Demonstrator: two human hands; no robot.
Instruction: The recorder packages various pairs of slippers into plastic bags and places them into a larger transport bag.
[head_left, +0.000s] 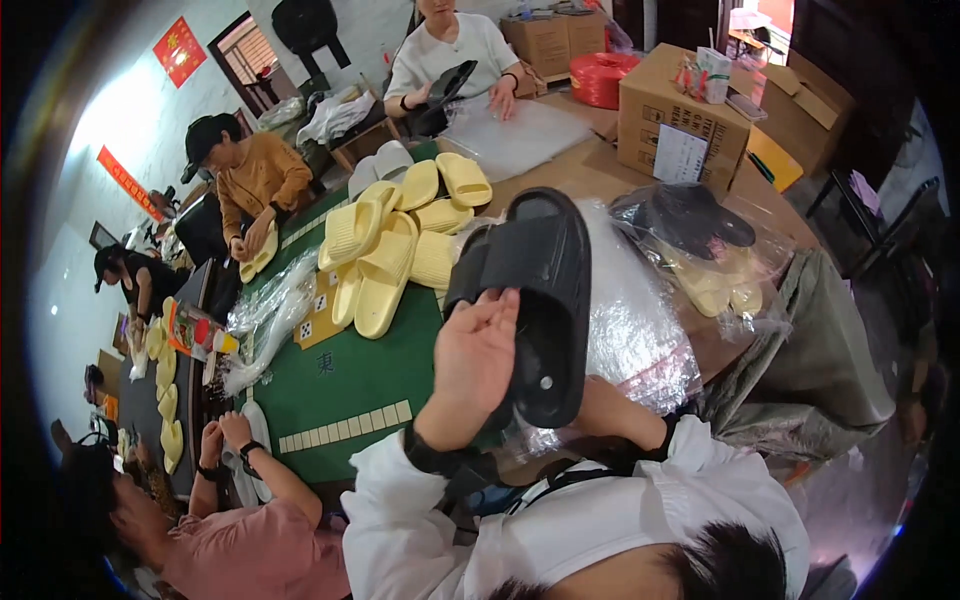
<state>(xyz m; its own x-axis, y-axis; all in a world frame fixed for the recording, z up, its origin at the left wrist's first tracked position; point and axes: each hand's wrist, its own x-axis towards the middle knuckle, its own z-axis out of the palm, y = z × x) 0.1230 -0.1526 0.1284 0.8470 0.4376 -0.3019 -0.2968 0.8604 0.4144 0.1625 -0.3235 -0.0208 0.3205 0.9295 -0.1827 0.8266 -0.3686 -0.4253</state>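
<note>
The person in the white top holds a pair of black slippers (540, 300) up in front of the chest, above the edge of the green table (340, 385). The slippers' long axis runs nearly upright, tilted a little to the right at the top, soles stacked face to face. The left hand (475, 355) sits on their left edge, fingers curled round it and thumb pressed against the sole, so it is the nearer and plainly gripping hand. The right hand is hidden behind the slippers; only its forearm shows below, and I cannot tell how its fingers lie. Just behind is a heap of clear plastic bags (630, 320); a pile of yellow slippers (390, 245) lies further off to the left
</note>
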